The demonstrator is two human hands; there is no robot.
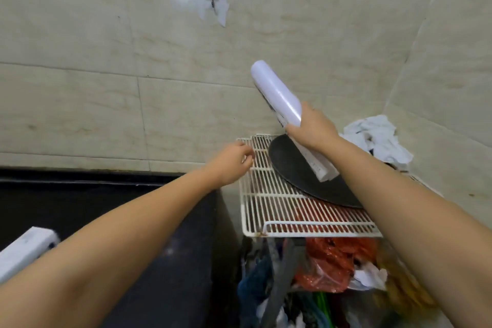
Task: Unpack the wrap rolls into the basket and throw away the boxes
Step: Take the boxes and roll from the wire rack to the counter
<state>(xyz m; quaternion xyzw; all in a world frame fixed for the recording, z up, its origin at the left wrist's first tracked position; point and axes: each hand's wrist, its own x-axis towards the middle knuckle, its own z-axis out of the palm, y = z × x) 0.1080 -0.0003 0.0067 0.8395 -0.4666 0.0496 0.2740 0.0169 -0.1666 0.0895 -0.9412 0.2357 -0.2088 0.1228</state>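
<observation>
My right hand (312,129) grips a long white box (318,165) above the wire rack, held slanted. A glossy white wrap roll (275,92) sticks out of the box's upper end, pointing up and left toward the wall. A printed flap of the box shows under the roll. My left hand (230,164) hovers at the rack's far left corner, fingers loosely curled and holding nothing. A second white box (24,251) lies on the black counter (106,194) at the lower left, partly hidden by my left forearm. No basket is in view.
A white wire rack (269,210) carries a round black pan (291,168). Crumpled white cloth (378,138) lies in the corner to the right. Under the rack sit red and other plastic bags (327,263). A hook (213,0) is stuck on the tiled wall.
</observation>
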